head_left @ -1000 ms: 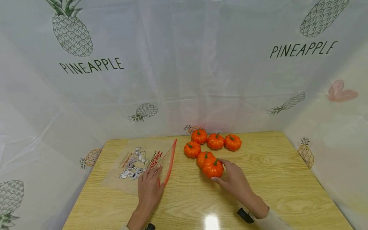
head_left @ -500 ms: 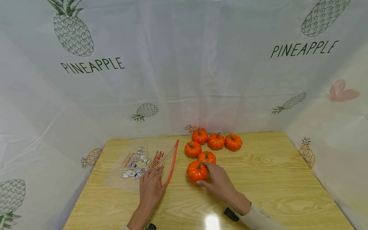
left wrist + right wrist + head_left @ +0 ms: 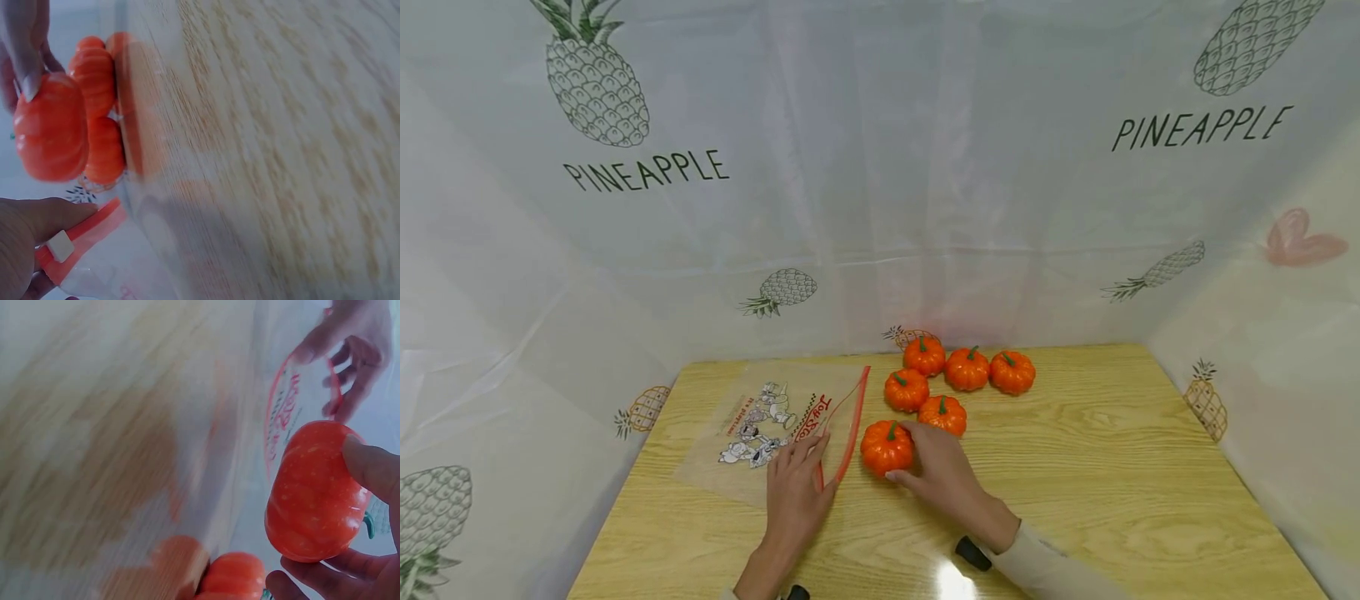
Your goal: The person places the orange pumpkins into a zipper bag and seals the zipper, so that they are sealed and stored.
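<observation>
My right hand (image 3: 942, 473) grips a small orange toy pumpkin (image 3: 885, 450) with a green stem, thumb on one side and fingers on the other. In the right wrist view this pumpkin (image 3: 317, 494) is raised off the table, close to the bag's mouth. A clear zip bag (image 3: 737, 417) with a red zip edge and cartoon print lies flat on the left. My left hand (image 3: 797, 492) holds its red edge, which the left wrist view shows between thumb and fingers, with a white slider (image 3: 60, 246) there. The bag's mouth stands partly parted.
Several more toy pumpkins (image 3: 966, 369) sit grouped at the back middle of the wooden table (image 3: 1097, 467). One pumpkin (image 3: 943, 415) is just behind my right hand. A white pineapple-print sheet (image 3: 880, 183) encloses the table at the back and sides.
My right hand has carried the pumpkin leftward, away from the group and up to the bag's red edge. The left hand keeps its place on the bag.
</observation>
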`<action>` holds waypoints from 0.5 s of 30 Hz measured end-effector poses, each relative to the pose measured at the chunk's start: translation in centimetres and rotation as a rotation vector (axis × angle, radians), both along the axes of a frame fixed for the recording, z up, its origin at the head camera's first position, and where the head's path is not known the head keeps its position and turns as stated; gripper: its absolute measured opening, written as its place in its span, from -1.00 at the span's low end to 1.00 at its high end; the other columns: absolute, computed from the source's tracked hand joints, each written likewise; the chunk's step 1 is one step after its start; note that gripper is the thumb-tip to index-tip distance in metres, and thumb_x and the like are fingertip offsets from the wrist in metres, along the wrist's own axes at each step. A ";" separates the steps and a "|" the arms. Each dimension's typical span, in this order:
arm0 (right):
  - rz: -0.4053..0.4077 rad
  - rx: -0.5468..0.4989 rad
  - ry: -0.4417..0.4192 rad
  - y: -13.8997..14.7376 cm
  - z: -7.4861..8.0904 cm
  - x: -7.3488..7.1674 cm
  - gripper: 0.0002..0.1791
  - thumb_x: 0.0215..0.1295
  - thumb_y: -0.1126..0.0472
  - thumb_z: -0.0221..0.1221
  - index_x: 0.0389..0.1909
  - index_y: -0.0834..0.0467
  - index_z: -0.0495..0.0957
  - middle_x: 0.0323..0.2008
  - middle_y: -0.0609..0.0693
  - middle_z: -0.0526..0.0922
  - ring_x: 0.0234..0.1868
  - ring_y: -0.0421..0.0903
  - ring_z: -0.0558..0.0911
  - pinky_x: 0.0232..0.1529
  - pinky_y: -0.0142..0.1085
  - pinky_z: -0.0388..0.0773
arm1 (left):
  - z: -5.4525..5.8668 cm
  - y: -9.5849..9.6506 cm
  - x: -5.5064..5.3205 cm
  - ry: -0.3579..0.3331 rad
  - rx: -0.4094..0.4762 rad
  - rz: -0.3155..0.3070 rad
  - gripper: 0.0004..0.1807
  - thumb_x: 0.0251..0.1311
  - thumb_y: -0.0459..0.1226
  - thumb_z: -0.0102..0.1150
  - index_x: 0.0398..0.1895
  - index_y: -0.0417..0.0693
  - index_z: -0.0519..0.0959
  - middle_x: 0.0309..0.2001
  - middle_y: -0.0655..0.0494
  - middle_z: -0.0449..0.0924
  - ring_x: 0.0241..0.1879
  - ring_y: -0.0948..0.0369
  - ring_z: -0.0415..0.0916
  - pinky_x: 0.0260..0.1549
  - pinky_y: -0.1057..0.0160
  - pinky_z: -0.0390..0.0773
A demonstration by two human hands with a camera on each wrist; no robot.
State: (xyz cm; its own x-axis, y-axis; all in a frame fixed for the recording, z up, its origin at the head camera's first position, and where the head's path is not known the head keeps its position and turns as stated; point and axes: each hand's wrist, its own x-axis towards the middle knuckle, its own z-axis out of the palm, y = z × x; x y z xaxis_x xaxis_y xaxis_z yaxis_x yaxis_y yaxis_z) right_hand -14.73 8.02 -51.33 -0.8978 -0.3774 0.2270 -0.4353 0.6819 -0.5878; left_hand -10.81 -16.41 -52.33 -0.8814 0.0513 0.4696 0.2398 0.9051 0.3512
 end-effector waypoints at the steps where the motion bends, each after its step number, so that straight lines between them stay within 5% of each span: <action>1: 0.005 -0.001 0.001 -0.3 0.1 0.0 -0.19 0.21 0.01 0.54 0.37 0.31 0.46 0.26 0.21 0.64 0.29 0.27 0.58 0.37 0.22 0.42 | 0.0 0.0 0.0 0.005 0.000 0.000 -0.17 -0.25 -0.38 0.75 0.27 -0.19 0.68 0.14 -0.03 0.67 0.15 -0.09 0.48 0.16 -0.20 0.43; 15: 0.067 0.056 0.006 -4.3 0.0 -1.0 -0.21 0.26 -0.06 0.50 0.37 0.25 0.47 0.23 0.12 0.65 0.22 0.11 0.61 0.32 0.09 0.48 | -0.1 0.5 -0.1 0.063 -0.023 -0.019 -0.23 -0.26 -0.36 0.75 0.19 -0.24 0.71 0.08 -0.05 0.68 0.11 -0.12 0.51 0.06 -0.12 0.44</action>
State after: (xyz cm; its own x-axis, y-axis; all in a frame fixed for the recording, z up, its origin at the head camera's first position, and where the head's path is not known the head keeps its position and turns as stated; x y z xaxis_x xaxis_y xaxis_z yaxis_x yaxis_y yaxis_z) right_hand -15.69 3.74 -51.37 -0.8689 -0.4486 0.2094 -0.4844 0.6831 -0.5466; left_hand -10.96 -15.95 -52.40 -0.8487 0.0791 0.5230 0.2780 0.9079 0.3138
